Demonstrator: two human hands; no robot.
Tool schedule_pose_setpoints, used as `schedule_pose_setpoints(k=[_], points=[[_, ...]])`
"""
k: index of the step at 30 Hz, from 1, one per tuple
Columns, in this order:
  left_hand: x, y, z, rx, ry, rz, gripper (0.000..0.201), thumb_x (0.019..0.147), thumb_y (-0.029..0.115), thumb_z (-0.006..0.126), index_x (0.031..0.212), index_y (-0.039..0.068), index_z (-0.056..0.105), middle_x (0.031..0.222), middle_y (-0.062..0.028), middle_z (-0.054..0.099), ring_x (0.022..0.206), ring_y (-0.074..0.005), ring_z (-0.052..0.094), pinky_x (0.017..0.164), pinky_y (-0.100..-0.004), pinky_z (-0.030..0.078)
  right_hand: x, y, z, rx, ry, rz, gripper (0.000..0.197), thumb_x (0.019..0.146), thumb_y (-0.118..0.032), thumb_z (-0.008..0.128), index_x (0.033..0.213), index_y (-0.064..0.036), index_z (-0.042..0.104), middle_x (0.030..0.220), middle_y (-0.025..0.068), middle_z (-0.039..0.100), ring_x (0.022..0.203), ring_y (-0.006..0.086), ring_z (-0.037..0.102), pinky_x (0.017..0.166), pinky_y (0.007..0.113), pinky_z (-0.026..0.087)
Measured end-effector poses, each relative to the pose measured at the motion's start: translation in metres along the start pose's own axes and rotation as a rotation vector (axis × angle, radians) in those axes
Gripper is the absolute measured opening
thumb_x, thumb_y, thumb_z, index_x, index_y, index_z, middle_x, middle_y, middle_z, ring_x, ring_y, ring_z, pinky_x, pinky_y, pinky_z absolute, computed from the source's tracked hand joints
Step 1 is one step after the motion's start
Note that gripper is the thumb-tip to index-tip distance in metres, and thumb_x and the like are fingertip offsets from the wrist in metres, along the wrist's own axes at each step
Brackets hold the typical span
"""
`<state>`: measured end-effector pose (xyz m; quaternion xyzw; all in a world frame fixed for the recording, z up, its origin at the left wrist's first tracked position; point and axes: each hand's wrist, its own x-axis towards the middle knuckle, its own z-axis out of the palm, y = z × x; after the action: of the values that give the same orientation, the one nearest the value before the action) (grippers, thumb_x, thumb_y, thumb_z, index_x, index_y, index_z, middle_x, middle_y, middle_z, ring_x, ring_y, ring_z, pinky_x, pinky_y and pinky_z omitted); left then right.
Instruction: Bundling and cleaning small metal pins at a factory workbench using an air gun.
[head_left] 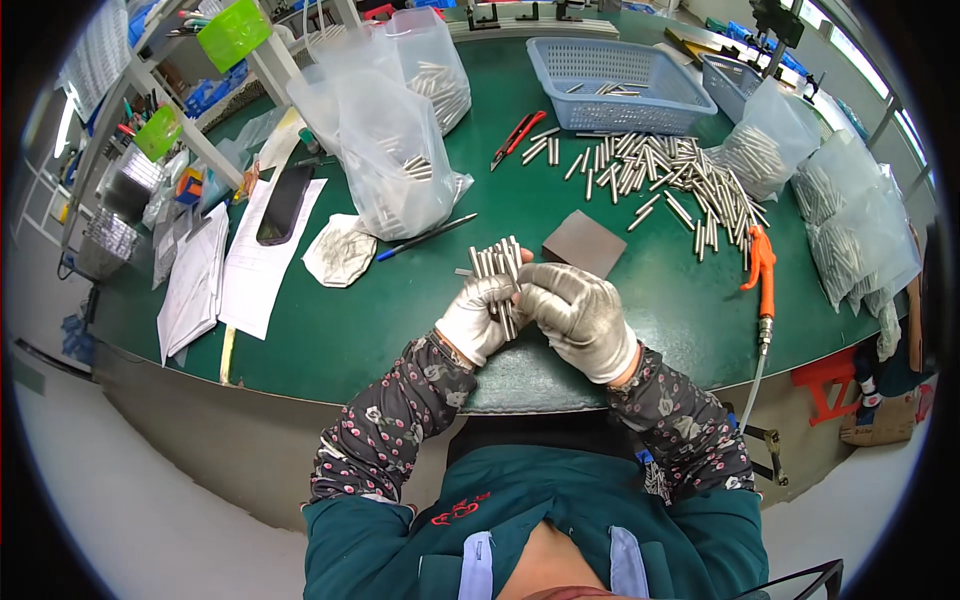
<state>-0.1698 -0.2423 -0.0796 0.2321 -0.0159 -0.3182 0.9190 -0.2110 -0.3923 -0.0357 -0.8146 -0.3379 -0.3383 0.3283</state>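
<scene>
A bundle of several short shiny metal pins (496, 262) stands roughly upright in my left hand (474, 316), whose gloved fingers are wrapped round it. Against the bundle's right side is my right hand (578, 318), also in a worn white glove. Its thumb and fingers are drawn together in a pinch; what lies between them is hidden. Just beyond the right hand lies a flat brown-grey block (584, 243). Farther off to the right, a loose heap of similar pins (655, 165) spreads over the green table (400, 320).
A blue plastic basket (625, 115) holds a few pins behind the heap. Bags of pins (385, 160) stand at left, more bags (850, 240) at right. An orange air gun (762, 270), red cutter (517, 140), pen (428, 237), cloth (340, 250) and phone (285, 205) lie around.
</scene>
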Motion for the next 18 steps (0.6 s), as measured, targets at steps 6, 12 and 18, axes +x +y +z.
schedule_pose_setpoints(k=[6,12,18], points=[[-0.001,0.003,-0.009,-0.219,-0.188,-0.103,0.033,0.079,-0.001,0.055,0.112,0.000,0.049,0.091,-0.0120,0.061,0.074,-0.0176,0.060,0.055,-0.0245,0.050,0.003,0.001,0.001,-0.118,-0.021,0.077,0.023,0.065,-0.009,0.062,0.088,-0.0061,0.063,0.094,0.0097,0.062,0.087,0.0299,0.059,0.073,0.039,0.049],[-0.003,0.002,-0.012,-0.255,-0.163,-0.156,0.037,0.080,0.002,0.058,0.116,0.002,0.049,0.092,-0.0097,0.061,0.076,-0.0159,0.060,0.056,-0.0233,0.049,-0.002,0.013,0.003,0.099,-0.011,0.034,0.020,0.072,-0.009,0.062,0.091,-0.0041,0.061,0.097,0.0113,0.062,0.090,0.0318,0.058,0.078,0.039,0.048],[-0.004,0.006,-0.004,-0.075,-0.209,-0.027,0.039,0.077,-0.002,0.060,0.115,0.004,0.049,0.095,-0.0087,0.061,0.083,-0.0165,0.062,0.060,-0.0267,0.054,-0.004,0.002,0.010,0.349,0.037,0.389,0.036,0.072,-0.008,0.070,0.103,-0.0038,0.053,0.110,0.0142,0.055,0.098,0.0283,0.057,0.083,0.035,0.046]])
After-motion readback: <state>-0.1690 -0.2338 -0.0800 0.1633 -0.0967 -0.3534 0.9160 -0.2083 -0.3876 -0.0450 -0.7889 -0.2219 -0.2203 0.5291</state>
